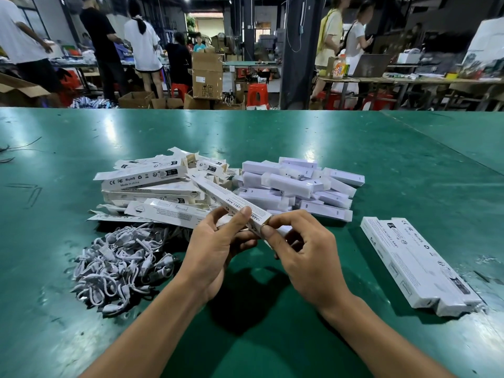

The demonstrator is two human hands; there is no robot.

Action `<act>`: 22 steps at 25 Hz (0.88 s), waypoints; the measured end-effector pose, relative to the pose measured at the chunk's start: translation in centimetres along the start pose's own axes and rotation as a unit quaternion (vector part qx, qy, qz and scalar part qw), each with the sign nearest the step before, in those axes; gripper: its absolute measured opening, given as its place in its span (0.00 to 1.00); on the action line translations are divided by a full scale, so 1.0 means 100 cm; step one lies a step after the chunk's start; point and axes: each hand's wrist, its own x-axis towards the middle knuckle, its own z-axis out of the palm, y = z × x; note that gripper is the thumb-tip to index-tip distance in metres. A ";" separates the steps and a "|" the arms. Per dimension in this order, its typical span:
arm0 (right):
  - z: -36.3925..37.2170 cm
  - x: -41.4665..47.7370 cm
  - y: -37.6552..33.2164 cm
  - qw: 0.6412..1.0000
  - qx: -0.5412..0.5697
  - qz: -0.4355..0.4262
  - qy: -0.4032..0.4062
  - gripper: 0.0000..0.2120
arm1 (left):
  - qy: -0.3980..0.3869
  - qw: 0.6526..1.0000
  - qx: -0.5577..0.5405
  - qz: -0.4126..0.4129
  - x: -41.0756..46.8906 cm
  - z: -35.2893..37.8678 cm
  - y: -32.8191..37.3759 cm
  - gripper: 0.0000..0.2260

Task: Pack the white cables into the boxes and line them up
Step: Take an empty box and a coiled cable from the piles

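Note:
I hold one long white printed box slanted above the green table. My left hand grips its near part from below, thumb on top. My right hand pinches the near end of the same box between thumb and forefinger. A tangled heap of white cables lies at the lower left. Behind it sits a loose pile of white boxes. Two packed boxes lie side by side at the right.
A pile of plain white inner sleeves lies behind my hands at the centre. Beyond the table's far edge stand several people, cardboard cartons, red stools and other work tables.

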 end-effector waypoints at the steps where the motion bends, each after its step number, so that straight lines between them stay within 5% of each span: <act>1: 0.000 0.000 -0.001 1.000 0.007 0.009 -0.004 0.06 | 0.003 1.000 0.004 0.009 0.000 0.000 0.000 0.26; 11: -0.008 0.003 -0.004 0.990 0.106 0.082 -0.049 0.16 | -0.057 0.990 0.121 0.040 -0.003 -0.003 0.002 0.32; 16: -0.010 0.005 -0.003 0.994 0.075 0.044 -0.072 0.10 | -0.097 0.969 0.217 0.061 -0.009 -0.002 0.004 0.11; 22: -0.011 0.008 -0.005 0.971 0.202 0.111 -0.071 0.09 | -0.139 0.966 0.206 0.067 -0.011 -0.006 0.007 0.21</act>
